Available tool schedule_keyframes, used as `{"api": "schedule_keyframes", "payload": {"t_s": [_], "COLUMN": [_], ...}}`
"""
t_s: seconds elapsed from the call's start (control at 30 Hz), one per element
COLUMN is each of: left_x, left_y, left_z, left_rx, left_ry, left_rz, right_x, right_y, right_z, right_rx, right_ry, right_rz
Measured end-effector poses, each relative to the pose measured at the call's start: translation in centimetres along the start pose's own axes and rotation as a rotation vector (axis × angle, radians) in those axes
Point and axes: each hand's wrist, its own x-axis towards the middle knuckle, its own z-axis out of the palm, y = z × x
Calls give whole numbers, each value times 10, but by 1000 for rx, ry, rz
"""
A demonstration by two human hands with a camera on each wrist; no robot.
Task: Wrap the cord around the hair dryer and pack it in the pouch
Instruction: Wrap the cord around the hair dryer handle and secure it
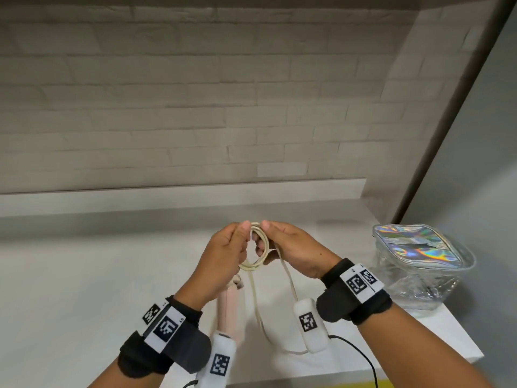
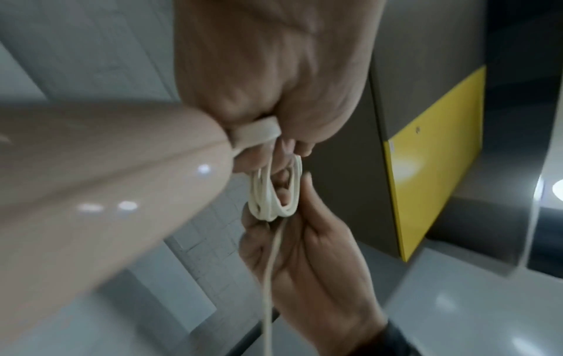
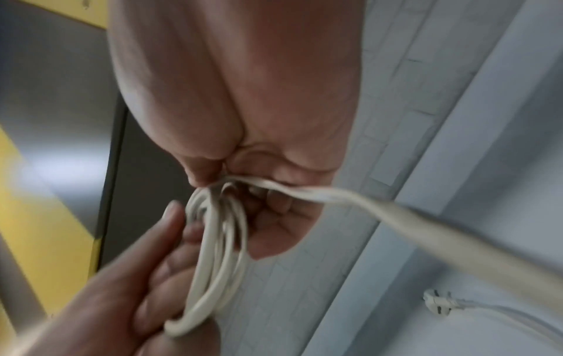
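1. Between the two thumbs, a cream cord (image 1: 256, 247) is sitting gathered in a small coil of several loops, standing on edge above the white counter (image 1: 84, 275).
2. Left hand (image 1: 226, 247) is curling its fingers round the coil's left side, thumb pressing on top.
3. Right hand (image 1: 291, 247) is pinching the coil's right side, fingers tucked through the loops.
4. Below the left fingers, a pale pink hair dryer (image 1: 230, 306) is hanging with its long axis running toward the person; which end is pointing away cannot be told.
5. From the right fingers, loose cord is trailing down toward the person and curving back.
6. Right of the right hand, well apart, an iridescent clear pouch (image 1: 419, 256) is standing on the counter.
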Motion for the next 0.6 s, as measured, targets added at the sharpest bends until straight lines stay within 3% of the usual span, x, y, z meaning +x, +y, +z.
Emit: {"api": "schedule_keyframes", "payload": {"t_s": [0.07,0.13,0.27,0.37,0.47,0.6], "left_x": [2,2,1,-1,1,8], "left_y": [2,2,1,2,2,3], "left_z": [-6,-9,-6,2,9,6], "left_rx": [-30,-44,-94,-139,-166,-152], "left_ry": [22,9,-57,-113,-91,-29], "left_rz": [-21,-27,-67,-93,-82,-50], "right_x": [-5,-8,-1,6,8,-1], "right_y": [3,6,19,27,27,19], "right_z": [-9,-15,-17,-9,6,12], "right_rx": [76,-65,-580,-686,-455,244], "right_ry": [-58,-36,329,542,443,210], "right_rz": [-28,-51,-191,-246,-182,74]}}
